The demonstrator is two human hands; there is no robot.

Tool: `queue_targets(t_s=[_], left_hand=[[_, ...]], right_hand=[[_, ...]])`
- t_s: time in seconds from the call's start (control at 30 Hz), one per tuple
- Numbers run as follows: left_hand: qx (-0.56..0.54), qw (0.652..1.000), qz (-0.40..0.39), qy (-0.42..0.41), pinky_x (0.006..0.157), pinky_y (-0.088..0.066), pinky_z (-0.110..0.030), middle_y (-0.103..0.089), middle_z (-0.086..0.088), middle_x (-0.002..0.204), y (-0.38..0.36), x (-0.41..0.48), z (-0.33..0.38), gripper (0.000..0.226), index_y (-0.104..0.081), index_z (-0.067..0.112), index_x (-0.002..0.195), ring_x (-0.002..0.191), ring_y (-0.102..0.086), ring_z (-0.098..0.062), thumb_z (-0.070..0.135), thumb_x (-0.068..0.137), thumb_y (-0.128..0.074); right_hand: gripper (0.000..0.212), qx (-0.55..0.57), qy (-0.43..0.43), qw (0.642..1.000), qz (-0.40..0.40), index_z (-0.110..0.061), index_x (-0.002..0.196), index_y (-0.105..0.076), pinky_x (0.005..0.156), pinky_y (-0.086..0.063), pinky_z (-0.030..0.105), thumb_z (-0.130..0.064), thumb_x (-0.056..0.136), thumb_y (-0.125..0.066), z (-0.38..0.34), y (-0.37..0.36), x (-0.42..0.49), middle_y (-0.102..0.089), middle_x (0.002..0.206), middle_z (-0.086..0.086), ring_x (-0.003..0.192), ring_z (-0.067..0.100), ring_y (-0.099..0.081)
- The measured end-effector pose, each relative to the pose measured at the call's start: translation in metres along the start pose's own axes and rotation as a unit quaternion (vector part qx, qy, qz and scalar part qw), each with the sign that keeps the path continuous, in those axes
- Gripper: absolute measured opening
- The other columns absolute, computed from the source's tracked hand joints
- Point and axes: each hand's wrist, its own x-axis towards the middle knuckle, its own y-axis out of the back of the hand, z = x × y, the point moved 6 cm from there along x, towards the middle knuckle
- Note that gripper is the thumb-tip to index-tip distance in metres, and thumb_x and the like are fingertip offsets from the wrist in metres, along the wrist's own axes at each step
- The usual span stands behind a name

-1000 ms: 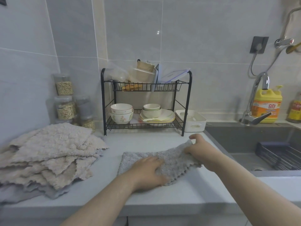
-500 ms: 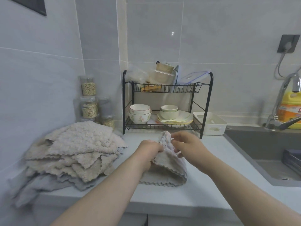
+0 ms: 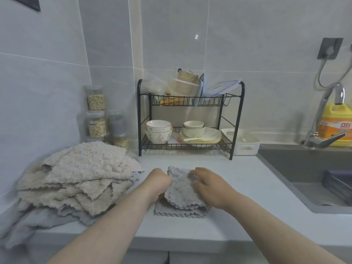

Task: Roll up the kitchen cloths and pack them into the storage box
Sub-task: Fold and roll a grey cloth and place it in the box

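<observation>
A grey kitchen cloth lies folded over on the white countertop in front of me. My left hand grips its left edge with curled fingers. My right hand rests on the cloth's right side, fingers bent down onto the fabric. A heap of beige and grey cloths sits at the left. A white storage box with handle slots stands behind, right of the dish rack; nothing shows above its rim.
A black two-tier dish rack with bowls and plates stands at the back. Jars of grain are stacked in the corner. The sink, tap and yellow detergent bottle are at the right.
The cloth lay spread flat under both hands, was lifted and folded over, and now lies folded on the counter. The view has turned left.
</observation>
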Motion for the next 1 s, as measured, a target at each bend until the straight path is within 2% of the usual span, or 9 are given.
queue_targets(t_s=[0.13,0.23,0.37,0.53,0.63,0.7,0.8,0.9,1.0], left_hand=[[0.012,1.0,-0.003,-0.011,0.057,-0.042,-0.029,-0.042,-0.002,0.066,0.002,0.006,0.002,0.028,-0.04,0.014,0.067,0.055,-0.04,-0.015,0.006,0.094,-0.039],[-0.004,1.0,0.016,0.007,0.053,-0.029,-0.028,-0.031,-0.003,0.064,0.004,0.006,0.001,0.027,-0.037,0.012,0.069,0.053,-0.031,-0.018,0.008,0.096,-0.034],[-0.073,0.997,0.002,0.034,0.066,-0.035,-0.03,-0.047,-0.011,0.078,0.0,0.008,-0.015,0.019,-0.049,0.0,0.095,0.07,-0.047,-0.022,0.007,0.088,-0.032],[0.095,0.993,0.042,-0.06,0.05,-0.024,-0.027,-0.04,-0.003,0.073,0.013,0.0,-0.012,0.007,-0.041,0.011,0.081,0.062,-0.037,-0.017,0.004,0.082,-0.04],[0.227,0.962,0.062,-0.135,0.079,-0.045,-0.033,-0.052,-0.004,0.117,0.021,-0.01,-0.003,0.029,-0.049,0.016,0.118,0.1,-0.056,-0.021,0.02,0.09,-0.046],[0.238,0.944,0.051,-0.223,0.108,-0.029,-0.029,-0.036,0.004,0.148,0.022,-0.018,0.005,0.046,-0.038,0.021,0.143,0.133,-0.039,-0.015,0.024,0.097,-0.045],[0.308,0.9,-0.055,-0.305,0.111,-0.001,-0.023,-0.006,0.016,0.159,0.004,-0.025,0.008,0.058,-0.017,0.032,0.152,0.145,-0.003,-0.003,0.037,0.099,-0.043],[0.412,0.861,-0.117,-0.274,0.119,0.002,-0.031,0.008,0.012,0.159,-0.011,-0.016,-0.009,0.073,-0.001,0.027,0.153,0.145,0.01,-0.004,0.055,0.096,-0.036],[0.439,0.849,-0.129,-0.262,0.121,-0.001,-0.038,0.013,0.008,0.159,-0.017,-0.012,-0.019,0.081,0.007,0.024,0.153,0.145,0.014,-0.006,0.065,0.092,-0.03]], right_hand=[[0.04,0.023,-0.016,1.0,-0.013,-0.019,0.14,-0.044,0.101,-0.024,0.018,-0.029,0.101,-0.038,0.007,-0.003,-0.005,-0.044,0.14,-0.004,0.132,0.014,-0.038],[0.044,0.021,-0.012,1.0,-0.014,-0.02,0.143,-0.04,0.105,-0.022,0.019,-0.034,0.102,-0.037,0.008,-0.006,-0.004,-0.039,0.146,-0.004,0.134,0.013,-0.036],[0.044,0.023,-0.014,0.999,-0.03,-0.025,0.141,-0.041,0.108,-0.024,0.025,-0.038,0.1,-0.036,0.006,-0.013,-0.003,-0.037,0.144,-0.004,0.138,0.015,-0.029],[0.038,-0.007,-0.019,0.998,-0.063,-0.027,0.134,-0.044,0.111,-0.028,0.04,-0.04,0.1,-0.033,0.005,-0.021,-0.006,-0.041,0.138,0.003,0.134,0.024,-0.033],[0.042,-0.001,-0.023,0.998,-0.064,-0.024,0.141,-0.037,0.115,-0.023,0.036,-0.036,0.101,-0.032,0.005,-0.018,-0.009,-0.032,0.149,0.005,0.141,0.024,-0.026],[0.051,0.004,-0.026,0.998,-0.055,-0.024,0.151,-0.023,0.117,-0.013,0.029,-0.036,0.102,-0.031,0.004,-0.014,-0.011,-0.013,0.16,0.001,0.147,0.016,-0.011],[0.056,-0.011,-0.014,0.997,-0.072,-0.024,0.153,-0.012,0.118,-0.009,0.029,-0.043,0.102,-0.025,0.004,-0.018,-0.009,-0.002,0.162,-0.001,0.148,0.013,-0.004],[0.102,-0.099,0.003,0.989,-0.111,-0.022,0.154,-0.002,0.12,-0.007,0.043,-0.081,0.072,0.016,0.014,-0.033,-0.008,0.002,0.162,-0.002,0.149,0.013,0.001],[0.135,-0.167,0.003,0.977,-0.135,-0.022,0.153,0.001,0.118,0.0,0.049,-0.082,0.038,0.039,0.034,-0.043,-0.007,0.007,0.162,-0.003,0.149,0.014,0.003]])
